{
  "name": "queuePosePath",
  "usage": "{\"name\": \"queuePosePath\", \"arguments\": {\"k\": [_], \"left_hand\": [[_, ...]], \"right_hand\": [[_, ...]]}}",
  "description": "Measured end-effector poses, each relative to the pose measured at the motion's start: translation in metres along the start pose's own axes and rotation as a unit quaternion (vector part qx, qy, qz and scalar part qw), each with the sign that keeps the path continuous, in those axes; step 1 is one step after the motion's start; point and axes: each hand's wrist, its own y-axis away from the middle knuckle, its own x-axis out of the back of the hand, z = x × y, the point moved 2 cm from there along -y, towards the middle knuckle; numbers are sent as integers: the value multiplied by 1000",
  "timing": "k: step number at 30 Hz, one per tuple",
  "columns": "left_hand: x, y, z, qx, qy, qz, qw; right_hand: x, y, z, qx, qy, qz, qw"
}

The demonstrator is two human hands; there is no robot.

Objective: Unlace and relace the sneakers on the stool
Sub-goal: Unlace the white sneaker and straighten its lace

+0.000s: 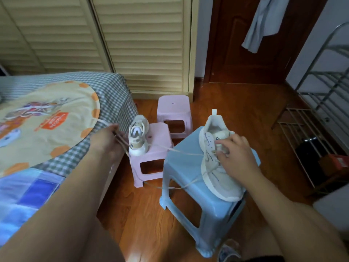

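Left hand (105, 138) fingertips, perhaps on lace (181, 152), blurred.

The stools are smooth moulded plastic with a soft sheen — a blue stool (190, 173) at centre, two pink stools (151, 157) behind it. The sneaker (211, 167) on the blue one looks like matt cloth with a woven lace (181, 152), while the floor (245, 103) is glossy wood — and the rack (321, 87) at the right edge is shiny metal.

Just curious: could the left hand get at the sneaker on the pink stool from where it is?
Probably yes: the left hand is beside that sneaker with nothing between, but it pinches the lace.
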Motion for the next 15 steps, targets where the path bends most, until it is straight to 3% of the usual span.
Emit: {"name": "queuePosePath", "arguments": {"k": [1, 3, 6, 8, 11, 15], "left_hand": [[-15, 18, -5, -28, -100, -64, 993], [-42, 61, -22, -72, -299, -232, 923], [-66, 110, -56, -89, -492, -391, 773], [-73, 121, -73, -111, -568, -425, 696], [-74, 115, -79, -119, -620, -396, 667], [-71, 104, -74, -111, -605, -369, 697]], "right_hand": [[4, 3, -9, 1, -35, 31, 999], [6, 13, -31, -40, -189, 5, 981], [-6, 36, -59, -138, -437, -167, 873], [-15, 46, -63, -174, -521, -170, 818], [-15, 46, -57, -235, -592, -106, 764], [5, 36, -38, -277, -643, -75, 710]]}}
